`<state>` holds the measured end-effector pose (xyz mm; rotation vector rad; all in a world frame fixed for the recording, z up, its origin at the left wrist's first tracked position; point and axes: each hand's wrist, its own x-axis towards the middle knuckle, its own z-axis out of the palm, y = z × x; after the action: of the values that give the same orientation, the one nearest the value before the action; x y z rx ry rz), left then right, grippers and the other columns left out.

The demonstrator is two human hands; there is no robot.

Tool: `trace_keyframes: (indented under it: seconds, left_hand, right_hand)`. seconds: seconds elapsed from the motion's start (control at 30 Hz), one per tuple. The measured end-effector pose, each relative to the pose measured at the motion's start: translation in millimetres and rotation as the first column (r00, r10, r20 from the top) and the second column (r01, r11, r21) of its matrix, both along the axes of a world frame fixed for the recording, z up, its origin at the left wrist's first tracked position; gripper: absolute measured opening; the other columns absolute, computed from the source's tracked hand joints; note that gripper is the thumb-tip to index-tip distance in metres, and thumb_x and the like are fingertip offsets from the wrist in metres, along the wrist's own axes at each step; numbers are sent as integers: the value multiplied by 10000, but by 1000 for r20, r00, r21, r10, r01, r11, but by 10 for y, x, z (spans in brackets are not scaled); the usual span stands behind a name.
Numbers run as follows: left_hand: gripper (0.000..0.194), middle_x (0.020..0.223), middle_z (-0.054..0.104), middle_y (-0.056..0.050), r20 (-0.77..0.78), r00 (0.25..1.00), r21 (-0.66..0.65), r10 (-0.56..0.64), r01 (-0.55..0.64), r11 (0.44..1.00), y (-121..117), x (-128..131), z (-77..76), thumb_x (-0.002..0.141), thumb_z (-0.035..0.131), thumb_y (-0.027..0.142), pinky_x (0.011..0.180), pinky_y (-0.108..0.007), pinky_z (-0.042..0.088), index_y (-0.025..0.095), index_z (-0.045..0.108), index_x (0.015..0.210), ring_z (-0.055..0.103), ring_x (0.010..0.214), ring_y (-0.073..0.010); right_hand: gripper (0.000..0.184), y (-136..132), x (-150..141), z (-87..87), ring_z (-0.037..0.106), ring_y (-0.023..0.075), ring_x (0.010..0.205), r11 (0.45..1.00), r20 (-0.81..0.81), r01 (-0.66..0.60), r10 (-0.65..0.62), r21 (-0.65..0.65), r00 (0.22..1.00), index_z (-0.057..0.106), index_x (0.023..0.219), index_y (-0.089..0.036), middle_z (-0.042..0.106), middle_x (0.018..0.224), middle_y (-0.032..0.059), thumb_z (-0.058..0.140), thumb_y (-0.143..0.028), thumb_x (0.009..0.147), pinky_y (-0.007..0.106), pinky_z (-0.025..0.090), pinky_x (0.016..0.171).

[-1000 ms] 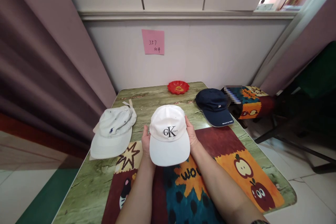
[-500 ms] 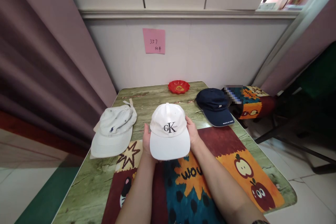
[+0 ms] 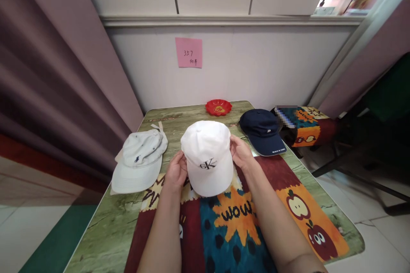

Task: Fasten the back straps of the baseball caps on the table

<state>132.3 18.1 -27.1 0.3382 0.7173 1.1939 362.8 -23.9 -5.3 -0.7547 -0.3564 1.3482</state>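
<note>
Both hands hold a white cap [image 3: 207, 153] with a black "CK" logo above the table [image 3: 105, 226], brim tipped down toward me. My left hand [image 3: 175, 173] grips its left side and my right hand [image 3: 241, 152] grips its right side, fingers curled on the fabric. A pale cream cap [image 3: 138, 160] with a small dark emblem lies on the table to the left. A navy cap [image 3: 262, 130] lies to the right, brim toward me.
A colourful mat [image 3: 243, 213] with "WOW" and apple cartoons covers the near table. A red scalloped dish [image 3: 218, 107] sits at the far edge by the wall. Purple curtain hangs left; a chair with a patterned cushion [image 3: 304, 126] stands right.
The white cap has been lifted and tilted forward, so its crown now faces me and the brim points down. Both hands moved up along its sides.
</note>
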Motion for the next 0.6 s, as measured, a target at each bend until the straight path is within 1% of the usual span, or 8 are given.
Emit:
trace_keyframes:
  seconds: [0.07,0.17,0.27,0.37,0.43,0.5,0.53,0.6]
  left_hand:
    - [303,883,798,-49,-38,998,92,43,-39,995,-17,5,46,851,544,21,953,-276,545,148,740,1045,754,903,-188]
    - [314,990,793,-52,-92,993,191,69,-50,980,-80,23,170,821,586,13,1018,-307,513,168,751,1038,711,1064,-222]
    - [294,1079,775,-76,-122,990,288,76,-38,957,-150,34,314,792,669,76,1041,-355,501,166,749,1061,670,1148,-266]
    - [355,1098,766,-86,-158,980,360,117,-53,932,-192,29,417,741,775,197,1023,-379,508,179,737,1094,672,1135,-279]
    - [396,1078,769,-70,-196,966,395,168,-79,915,-205,16,456,711,813,253,994,-373,518,199,732,1094,690,1084,-262]
    - [374,1057,768,-50,-270,934,449,235,-94,889,-207,-3,477,717,810,289,956,-348,525,209,732,1074,697,1030,-233]
    - [353,1059,764,-47,-324,905,488,276,-90,868,-206,-14,482,732,799,308,943,-332,524,206,733,1063,692,1021,-222]
    - [322,1080,750,-56,-436,824,568,362,-60,821,-196,-33,481,757,775,347,925,-306,518,192,738,1037,674,1039,-216]
  right_hand:
    - [193,-39,-1,100,685,182,760,998,49,21,-24,59,999,690,837,-176,736,751,-7,526,-74,830,326,535,866]
    - [209,-109,-38,268,637,139,678,990,122,53,-69,128,990,686,834,-167,724,769,-16,529,-45,771,259,528,732]
    - [168,-180,-86,423,600,110,626,986,166,59,-85,155,983,686,834,-169,713,760,-24,575,-81,743,203,488,615]
    - [170,-239,-97,529,576,102,588,987,238,2,-40,159,970,699,891,-176,706,750,-25,666,-164,724,194,455,557]
    - [224,-267,-76,567,596,112,619,983,295,-4,-51,183,954,703,932,-191,714,780,-20,727,-232,713,208,470,586]
    - [257,-285,-40,587,638,138,715,971,363,47,-132,234,922,704,944,-207,729,830,-12,765,-273,704,235,501,679]
    - [258,-291,-20,594,653,152,766,962,402,83,-187,261,896,704,940,-213,734,854,-9,774,-283,702,251,510,729]
    - [247,-298,18,601,665,170,825,944,473,145,-277,297,836,706,928,-219,741,894,-5,778,-293,704,275,514,789]
